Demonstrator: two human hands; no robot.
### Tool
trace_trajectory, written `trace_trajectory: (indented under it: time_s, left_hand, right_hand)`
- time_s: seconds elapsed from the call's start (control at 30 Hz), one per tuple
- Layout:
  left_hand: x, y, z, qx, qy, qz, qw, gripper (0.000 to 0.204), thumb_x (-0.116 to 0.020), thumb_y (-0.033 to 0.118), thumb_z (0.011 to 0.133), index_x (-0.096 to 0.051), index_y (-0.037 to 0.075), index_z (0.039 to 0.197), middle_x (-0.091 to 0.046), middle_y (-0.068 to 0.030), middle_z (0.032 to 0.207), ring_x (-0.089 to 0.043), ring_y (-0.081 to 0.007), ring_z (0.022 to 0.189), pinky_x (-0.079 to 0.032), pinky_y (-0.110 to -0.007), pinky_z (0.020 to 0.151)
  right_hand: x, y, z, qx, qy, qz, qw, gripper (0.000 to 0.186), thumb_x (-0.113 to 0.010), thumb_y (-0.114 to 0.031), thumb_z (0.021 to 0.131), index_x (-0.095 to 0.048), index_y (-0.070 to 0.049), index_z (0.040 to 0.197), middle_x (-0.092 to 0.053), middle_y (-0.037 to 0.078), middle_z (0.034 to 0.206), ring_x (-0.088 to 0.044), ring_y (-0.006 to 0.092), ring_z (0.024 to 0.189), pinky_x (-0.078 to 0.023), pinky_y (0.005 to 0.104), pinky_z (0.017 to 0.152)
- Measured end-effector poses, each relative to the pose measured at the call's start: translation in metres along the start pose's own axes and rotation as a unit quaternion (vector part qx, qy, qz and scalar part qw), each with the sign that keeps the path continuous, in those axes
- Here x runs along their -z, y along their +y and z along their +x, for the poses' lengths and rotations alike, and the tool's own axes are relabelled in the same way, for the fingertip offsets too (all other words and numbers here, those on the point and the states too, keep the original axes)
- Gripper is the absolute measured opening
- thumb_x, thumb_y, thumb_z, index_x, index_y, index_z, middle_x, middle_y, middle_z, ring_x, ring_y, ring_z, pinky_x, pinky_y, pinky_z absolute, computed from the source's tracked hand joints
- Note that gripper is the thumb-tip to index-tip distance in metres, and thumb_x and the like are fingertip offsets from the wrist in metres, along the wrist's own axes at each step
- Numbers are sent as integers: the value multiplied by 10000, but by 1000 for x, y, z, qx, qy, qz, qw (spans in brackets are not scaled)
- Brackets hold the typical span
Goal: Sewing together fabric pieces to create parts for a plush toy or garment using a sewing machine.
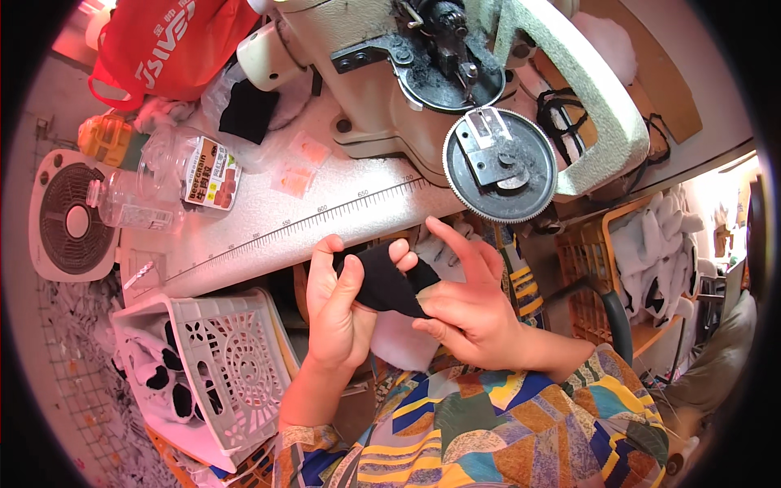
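In front of the table edge I hold a small black piece of cloth [384, 281] between my two hands. My left hand [340, 305] is closed on its left end, and two fingertips show at the cloth's upper edge, so it looks like a band or cuff. My right hand [476, 313] pinches the right end between thumb and fingers, with its index finger stretched out toward the machine. Below the cloth, a white fluffy piece [404, 340] lies near my lap. Just beyond my hands stands a pale sewing machine [382, 106] with a toothed round disc [521, 191].
A ruler strip [325, 213] runs along the table [244, 236]. Clear plastic jars [159, 175], a red bag [175, 49] and a fan [75, 215] stand at the left. A white crate [244, 350] of black-and-white pieces sits lower left; an orange basket [582, 276] stands right.
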State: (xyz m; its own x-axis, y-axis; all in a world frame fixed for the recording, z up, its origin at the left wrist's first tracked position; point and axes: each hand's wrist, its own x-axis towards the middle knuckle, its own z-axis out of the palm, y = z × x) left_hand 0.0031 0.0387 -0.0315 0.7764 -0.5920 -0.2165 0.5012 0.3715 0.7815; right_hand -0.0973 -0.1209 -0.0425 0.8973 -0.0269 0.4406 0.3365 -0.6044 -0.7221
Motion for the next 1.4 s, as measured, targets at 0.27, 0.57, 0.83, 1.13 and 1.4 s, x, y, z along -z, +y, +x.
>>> trace_trajectory:
  time_s: [0.27,0.57,0.83,1.13,1.4]
  left_hand:
    - [1,-2,-6,-24,-41,-46,998,124,-411,186,1043,-313,112,1060,-645,-233,1053,-666,-328,943,-540,-422,853]
    - [11,-22,-21,-171,-83,225,956,306,-613,101,919,-311,68,955,-447,-49,870,-435,-105,705,-392,-248,665]
    - [5,-31,-16,-187,-87,218,954,656,-637,470,888,-268,32,1209,-520,-159,1059,-577,-206,900,-489,-299,781]
    - [-15,-12,-7,-16,8,67,998,337,-490,228,1013,-361,29,1253,-579,-298,1219,-619,-369,1104,-516,-419,944]
    - [-9,-7,-10,-19,-15,-14,1000,304,-493,220,1003,-395,53,1237,-607,-265,1177,-611,-372,1100,-497,-439,956]
  right_hand:
    - [-1,4,-3,-22,0,-24,999,394,-707,-395,823,-686,-118,1102,-689,35,953,-397,424,1322,-256,538,1003]
    - [4,20,-9,-141,-24,260,955,340,-564,-336,968,-687,-23,1017,-616,86,1088,-400,340,1346,-277,489,1030]
    - [4,11,-3,-255,-5,389,885,243,-667,-189,915,-685,54,907,-346,232,1518,-514,127,1165,-422,293,887]
    - [-5,6,-4,-107,37,192,975,189,-752,-217,825,-686,-49,769,-662,211,1130,-458,332,1321,-281,476,1015]
    - [-7,8,-8,-57,33,101,993,330,-720,-377,840,-704,-50,884,-686,119,818,-351,369,1396,-249,520,1015]
